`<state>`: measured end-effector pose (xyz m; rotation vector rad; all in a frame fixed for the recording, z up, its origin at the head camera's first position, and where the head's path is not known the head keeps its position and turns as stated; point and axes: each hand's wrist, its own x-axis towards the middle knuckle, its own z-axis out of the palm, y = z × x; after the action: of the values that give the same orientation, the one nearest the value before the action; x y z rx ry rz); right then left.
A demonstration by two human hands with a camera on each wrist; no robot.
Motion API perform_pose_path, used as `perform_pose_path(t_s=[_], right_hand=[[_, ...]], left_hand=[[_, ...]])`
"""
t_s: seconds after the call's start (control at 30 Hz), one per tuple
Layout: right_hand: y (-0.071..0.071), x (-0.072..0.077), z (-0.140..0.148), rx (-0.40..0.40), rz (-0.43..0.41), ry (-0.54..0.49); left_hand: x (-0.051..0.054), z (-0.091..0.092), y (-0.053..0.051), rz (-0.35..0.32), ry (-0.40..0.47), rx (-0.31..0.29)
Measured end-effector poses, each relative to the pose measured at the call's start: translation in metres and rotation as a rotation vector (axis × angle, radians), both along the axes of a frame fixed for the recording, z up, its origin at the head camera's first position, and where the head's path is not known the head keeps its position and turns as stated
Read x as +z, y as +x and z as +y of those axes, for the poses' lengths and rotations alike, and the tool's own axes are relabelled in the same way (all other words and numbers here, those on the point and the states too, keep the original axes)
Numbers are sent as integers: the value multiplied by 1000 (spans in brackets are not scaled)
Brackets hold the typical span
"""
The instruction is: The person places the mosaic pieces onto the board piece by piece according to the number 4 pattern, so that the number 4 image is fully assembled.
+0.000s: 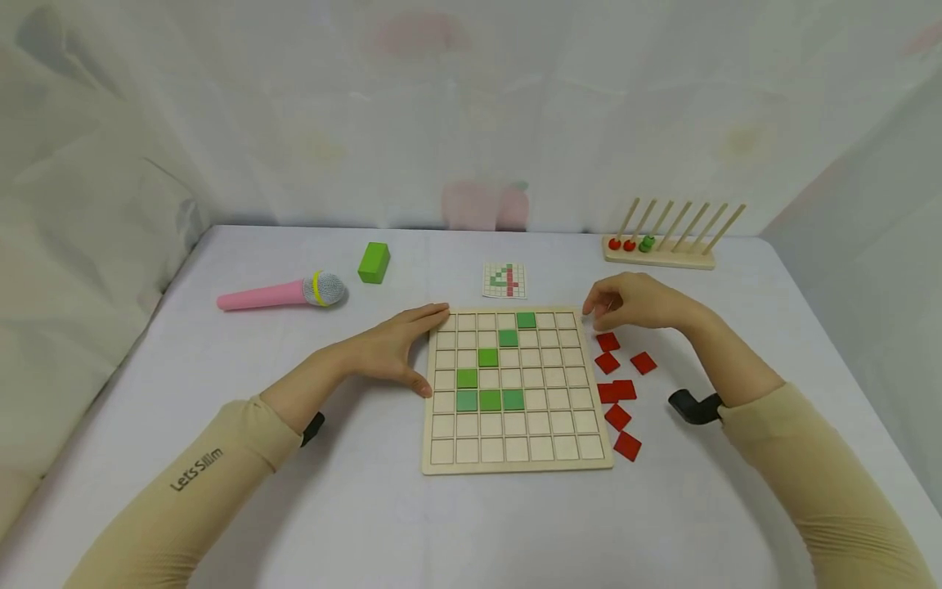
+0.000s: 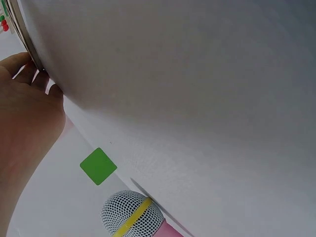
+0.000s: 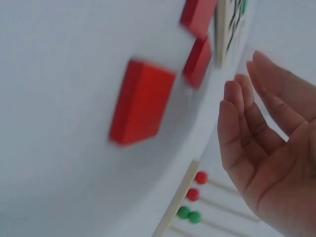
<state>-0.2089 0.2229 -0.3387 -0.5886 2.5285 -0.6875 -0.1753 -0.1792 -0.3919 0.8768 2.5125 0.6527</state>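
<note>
A wooden grid board (image 1: 517,469) lies on the table with several green tiles (image 1: 488,357) set in its squares, forming a diagonal and a short row. My left hand (image 1: 388,343) rests at the board's left edge, thumb and fingers spread along it. Beside the upper right corner my right hand (image 1: 639,300) hovers with fingers loosely bent; in the right wrist view nothing shows between the fingers (image 3: 229,123). Several loose red tiles (image 1: 617,417) lie along the board's right side, just below that hand. Behind the board is a small card (image 1: 495,280) printed with a green and red grid figure.
At the left lie a pink toy microphone (image 1: 266,295) and a green block (image 1: 374,263). A wooden peg stand (image 1: 680,258) with red and green beads stands at the back right. White cloth (image 1: 331,123) hangs behind the table.
</note>
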Motion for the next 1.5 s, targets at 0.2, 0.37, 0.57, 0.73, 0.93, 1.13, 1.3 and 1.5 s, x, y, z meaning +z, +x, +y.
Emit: perform_pose_path(t_s=[0.2,0.37,0.57,0.73,0.93,1.13,1.3,1.5], right_hand=[[-7,-8,16,12,-71,-17],[-8,-11,24,55,-124,-55],[-9,-15,29,110,-168,-81],[-9,-17,29,136,-195,-68],[-7,-18,27,172,-180,-72],[-7,-18,26,183,-160,-74],[-9,-20,26,167,-150,-70],[-8,-19,26,131,-117,-51]], left_hand=[[2,1,1,-4,11,-1],[2,1,1,-2,11,-2],[2,1,1,-5,18,1],[1,1,1,-12,16,6],[3,1,2,-5,9,6],[2,1,1,5,2,3],[3,1,2,3,8,1],[4,1,2,3,12,-3]])
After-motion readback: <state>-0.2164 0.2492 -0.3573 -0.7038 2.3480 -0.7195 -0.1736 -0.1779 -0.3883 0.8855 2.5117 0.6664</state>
